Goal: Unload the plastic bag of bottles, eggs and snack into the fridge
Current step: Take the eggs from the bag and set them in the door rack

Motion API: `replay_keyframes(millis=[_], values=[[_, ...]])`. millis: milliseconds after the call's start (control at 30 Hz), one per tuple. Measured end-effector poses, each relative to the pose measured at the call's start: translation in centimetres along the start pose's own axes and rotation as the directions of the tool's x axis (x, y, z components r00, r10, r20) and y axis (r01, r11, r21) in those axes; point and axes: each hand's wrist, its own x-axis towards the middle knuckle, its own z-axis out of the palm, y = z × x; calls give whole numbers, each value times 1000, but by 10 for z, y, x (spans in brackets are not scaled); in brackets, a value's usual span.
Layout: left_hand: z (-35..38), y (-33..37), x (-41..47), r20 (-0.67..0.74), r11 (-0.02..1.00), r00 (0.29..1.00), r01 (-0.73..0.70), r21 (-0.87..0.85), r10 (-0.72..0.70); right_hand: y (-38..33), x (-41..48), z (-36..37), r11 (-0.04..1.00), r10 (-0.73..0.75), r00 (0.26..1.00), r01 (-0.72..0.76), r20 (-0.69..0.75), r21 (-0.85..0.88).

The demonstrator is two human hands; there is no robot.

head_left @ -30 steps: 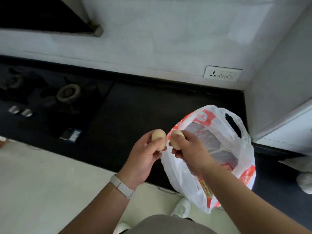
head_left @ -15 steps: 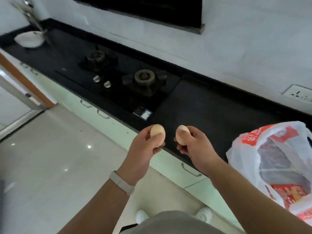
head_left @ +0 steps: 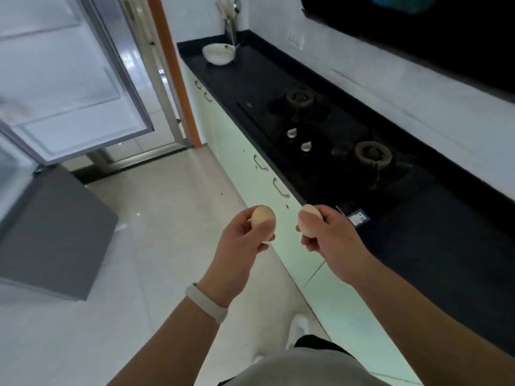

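My left hand grips a pale brown egg by its lower half, with a white band on that wrist. A second egg sits in the fingers of my right hand. Both eggs are held at chest height over the floor, close to the counter's front edge. At the upper left the fridge's upper door stands swung open, and a grey lower door is below it. The plastic bag is out of view.
A black countertop runs along the right with a two-burner gas hob, a white bowl and a utensil holder at its far end. Pale green cabinet fronts sit below. An orange door frame and glossy floor tiles lie ahead.
My view has swung left, away from the bag and towards the fridge. The bag has left the frame. Both hands still hold their eggs, now slightly farther apart.
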Motion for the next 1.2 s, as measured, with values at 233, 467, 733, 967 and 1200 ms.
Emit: replay_keyframes(millis=[233, 467, 733, 967, 1200], values=[[-42, 27, 57, -200, 999, 979, -39, -10, 36, -18, 90, 55, 999, -9, 975, 17, 223, -35], [-57, 67, 136, -372, 998, 927, -56, -13, 47, -63, 192, 91, 996, -49, 920, 76, 388, -56], [-75, 97, 197, -522, 996, 850, -89, -18, 66, -98, 278, 124, 988, -49, 850, 118, 524, -99], [-119, 124, 210, -652, 992, 753, -123, -8, 88, -118, 312, 185, 982, -49, 759, 155, 649, -107], [-189, 135, 232, -725, 982, 687, -169, -84, 56, -136, 340, 258, 969, -38, 722, 195, 691, -150]])
